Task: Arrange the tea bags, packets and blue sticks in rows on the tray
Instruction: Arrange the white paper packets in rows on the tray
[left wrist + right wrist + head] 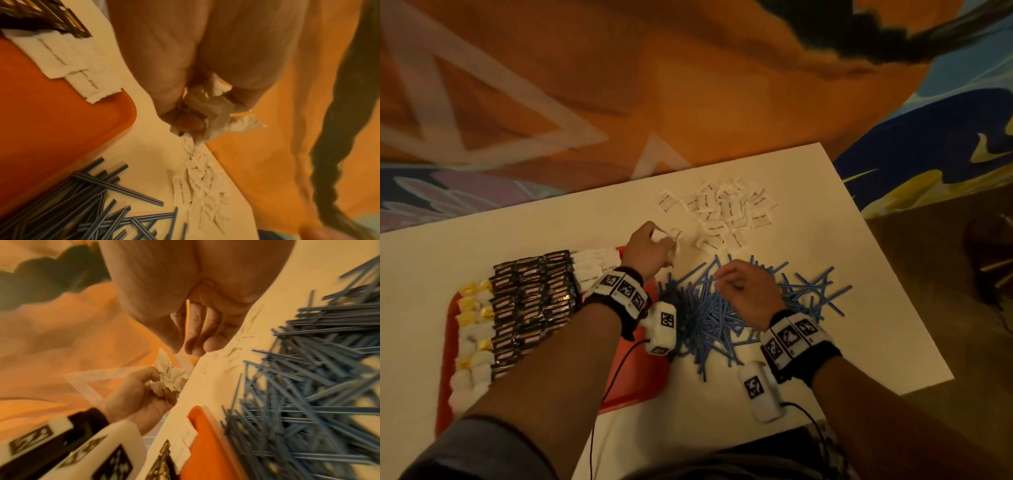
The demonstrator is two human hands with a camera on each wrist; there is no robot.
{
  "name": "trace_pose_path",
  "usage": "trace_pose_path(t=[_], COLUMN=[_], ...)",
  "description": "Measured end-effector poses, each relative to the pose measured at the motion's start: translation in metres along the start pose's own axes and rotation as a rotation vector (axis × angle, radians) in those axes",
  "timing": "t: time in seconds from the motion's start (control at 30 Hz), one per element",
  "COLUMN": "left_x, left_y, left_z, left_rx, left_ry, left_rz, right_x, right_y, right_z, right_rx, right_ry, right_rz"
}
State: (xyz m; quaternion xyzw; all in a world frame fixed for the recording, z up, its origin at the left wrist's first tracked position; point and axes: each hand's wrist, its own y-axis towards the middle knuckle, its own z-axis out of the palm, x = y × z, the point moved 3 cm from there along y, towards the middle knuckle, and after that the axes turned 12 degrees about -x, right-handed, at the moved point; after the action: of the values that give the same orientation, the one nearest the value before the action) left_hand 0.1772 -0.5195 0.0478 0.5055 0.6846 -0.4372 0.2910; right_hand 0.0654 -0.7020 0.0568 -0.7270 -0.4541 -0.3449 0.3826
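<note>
A white desk [859,240] is seen from above, its flat top matte. On its left lies an orange-red plastic tray [633,377] with rounded corners, judged about half filled. Three rows are laid on it: pale tea bags [472,342] with yellow tags along the left edge, glossy dark packets [530,301] overlapped like tiles in the middle, and a short row of white paper packets [592,267] begun beside them. The tray's right part is bare.

Right of the tray, thin straight blue sticks [722,318] lie in a loose crisscross heap on the desk; none is seen on the tray, so that row seems untouched. Beyond them, small rectangular white sachets [729,212] with dark print lie scattered, many left to place.

The left hand [650,250] is held beyond the tray's far corner, clenched round a bunch of crumpled sachets [213,113]. The right hand [746,287] is held over the stick heap with fingers curled; whether a stick is pinched cannot be told.
</note>
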Motion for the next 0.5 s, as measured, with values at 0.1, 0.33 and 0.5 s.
trace_pose_path(t=[0.1,0.33,0.5], left_x=[0.001,0.000,0.011], left_y=[-0.023,-0.074,-0.089], left_z=[-0.021,-0.069,-0.098], left_rx=[0.042,0.134,0.177], left_ry=[-0.279,-0.764,-1.079], left_rz=[-0.099,-0.371,-0.562], right_x=[0.039,0.116,0.137], right_y=[-0.001,-0.021,-0.040], right_z=[0.012,0.072,0.104], right_rx=[-0.030,0.036,0.032], right_ry=[0.116,0.022,-0.053], right_rz=[-0.058,-0.345,-0.408])
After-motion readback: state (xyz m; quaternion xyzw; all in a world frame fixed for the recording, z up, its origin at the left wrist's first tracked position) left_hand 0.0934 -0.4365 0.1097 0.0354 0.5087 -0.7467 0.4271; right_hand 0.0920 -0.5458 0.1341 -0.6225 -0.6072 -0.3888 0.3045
